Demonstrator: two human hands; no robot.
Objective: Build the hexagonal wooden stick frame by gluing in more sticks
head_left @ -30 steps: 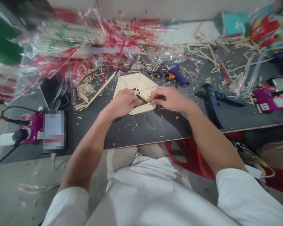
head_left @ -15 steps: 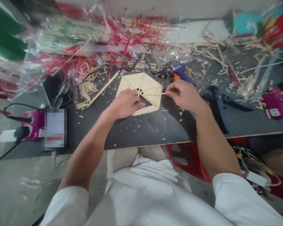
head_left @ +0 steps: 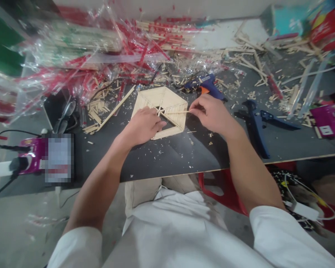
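A pale hexagonal panel of thin wooden sticks (head_left: 156,97) lies flat on the dark table, with spokes meeting at a small gap in its middle. My left hand (head_left: 145,124) grips its left side, fingers curled over the sticks near the centre and hiding that part. Between thumb and fingers of my right hand (head_left: 205,111) is one end of a wooden stick (head_left: 178,112), which reaches left across the panel toward the hub. Just behind my right hand lies a blue and orange glue gun (head_left: 208,86).
Blue cutters (head_left: 255,123) lie right of my right forearm. A longer stick (head_left: 115,108) and short offcuts (head_left: 97,109) are at the left, near glasses (head_left: 65,115) and a phone (head_left: 59,160). Plastic-wrapped stick bundles (head_left: 80,42) cover the back; purple power strips (head_left: 328,121) sit at the sides.
The whole view has shifted slightly, so the tabletop things appear a little further left. Both hands keep almost the same hold on the panel and the stick.
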